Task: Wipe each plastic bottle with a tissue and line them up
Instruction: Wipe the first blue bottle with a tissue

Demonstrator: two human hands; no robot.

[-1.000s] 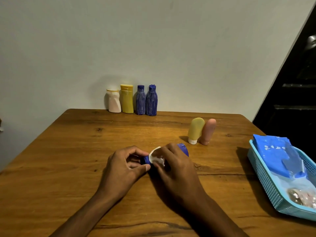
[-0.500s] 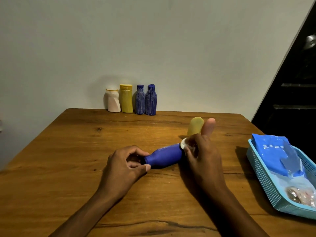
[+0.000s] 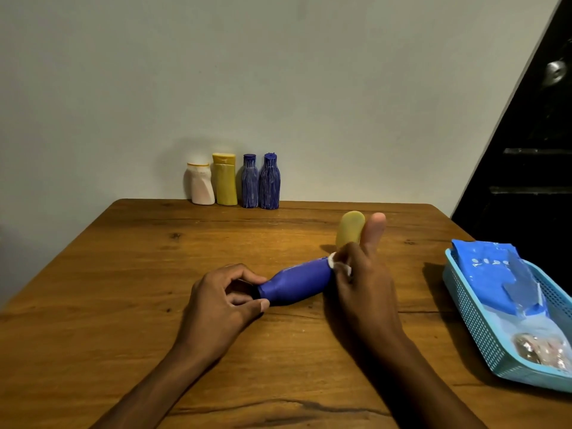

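A wooden desk is seen from above, with two bare forearms reaching onto it. Nearest, the left hand is curled around the dark cap end of a blue plastic bottle, which is pinched between thumb and fingers. The bottle is laid on its side across the middle of the desk, neck to the left, base to the right. At the base end, a small wad of white tissue is gripped in the curled fingers of the right hand and pressed against the bottle.

The step in hand is judged to be the wiping of this bottle. For a good result, the neck should be held firm while the tissue is drawn along the whole body, and the bottle should be turned so that no side is missed; the base is best finished last.

Just behind the right hand, a pale yellow tube and a pink tube are stood on their caps, probably not yet wiped. At the right edge, a light blue basket with a blue packet in it is seen. Farthest, against the wall, four bottles are lined up touching: white, yellow, and two blue ribbed ones. The wiped bottle would be added upright at the right end of this row
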